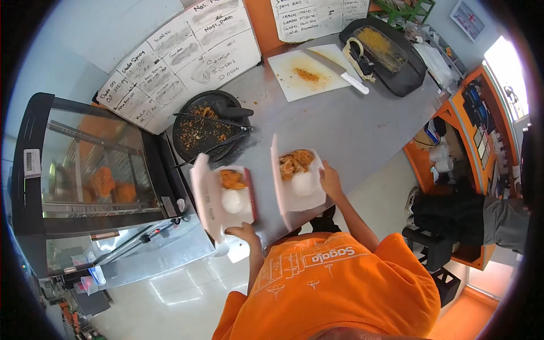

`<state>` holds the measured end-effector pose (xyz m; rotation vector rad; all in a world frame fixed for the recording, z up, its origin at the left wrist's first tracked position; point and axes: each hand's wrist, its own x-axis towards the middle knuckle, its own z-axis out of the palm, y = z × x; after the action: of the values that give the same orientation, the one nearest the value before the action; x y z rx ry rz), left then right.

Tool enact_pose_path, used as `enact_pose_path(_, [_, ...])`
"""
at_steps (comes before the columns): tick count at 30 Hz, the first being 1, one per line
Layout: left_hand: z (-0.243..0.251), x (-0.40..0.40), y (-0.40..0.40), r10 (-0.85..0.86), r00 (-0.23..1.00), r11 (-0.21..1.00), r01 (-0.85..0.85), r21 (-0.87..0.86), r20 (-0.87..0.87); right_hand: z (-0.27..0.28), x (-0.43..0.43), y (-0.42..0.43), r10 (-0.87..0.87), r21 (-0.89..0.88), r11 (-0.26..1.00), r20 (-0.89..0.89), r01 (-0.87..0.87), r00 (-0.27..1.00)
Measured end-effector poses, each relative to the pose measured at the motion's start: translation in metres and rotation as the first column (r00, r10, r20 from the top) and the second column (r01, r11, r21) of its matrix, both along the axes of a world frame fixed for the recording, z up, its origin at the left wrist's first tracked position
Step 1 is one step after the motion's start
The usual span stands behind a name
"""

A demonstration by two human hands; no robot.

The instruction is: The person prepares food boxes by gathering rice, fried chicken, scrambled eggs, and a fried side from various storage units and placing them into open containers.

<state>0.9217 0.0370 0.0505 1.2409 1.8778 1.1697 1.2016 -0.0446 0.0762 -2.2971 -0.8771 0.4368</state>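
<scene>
Two paper food boxes stand side by side on the grey metal table, their lids raised on the left. My left hand (243, 233) grips the near edge of the left food box (236, 218), which has a red outer side. Inside it are an orange-brown fried piece (232, 179) and a white mound that looks like rice (233, 201). The right side of the other food box (299, 205) is held by my right hand (331, 182), the thumb at its rim. That box contains crumbly fried chicken (296, 163) and another white mound (303, 183).
Behind the left box sits a black stone mortar (191, 146) with crumbs, a pestle (231, 111) and black tongs (212, 119). A knife (335, 68) lies on a white cutting board (282, 83). At left stands a glass warming cabinet (95, 157); at right, a person's legs (450, 216).
</scene>
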Motion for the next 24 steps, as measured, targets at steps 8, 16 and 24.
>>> enact_pose_path(8, [-0.021,0.141,-0.048,-0.476,0.877,0.878,0.478,-0.010,0.065,0.002,0.139,-0.050,-0.180,0.056,0.982,0.003,0.180,0.984])
enact_pose_path(16, [0.079,0.255,-0.092,-0.259,0.696,0.827,0.518,-0.219,0.670,0.037,0.239,-0.123,-0.181,0.324,0.925,-0.083,0.199,0.980])
enact_pose_path(24, [0.171,0.294,-0.123,-0.459,0.611,0.888,0.342,0.307,0.645,0.061,0.209,-0.207,-0.040,0.188,0.976,-0.360,0.114,0.932])
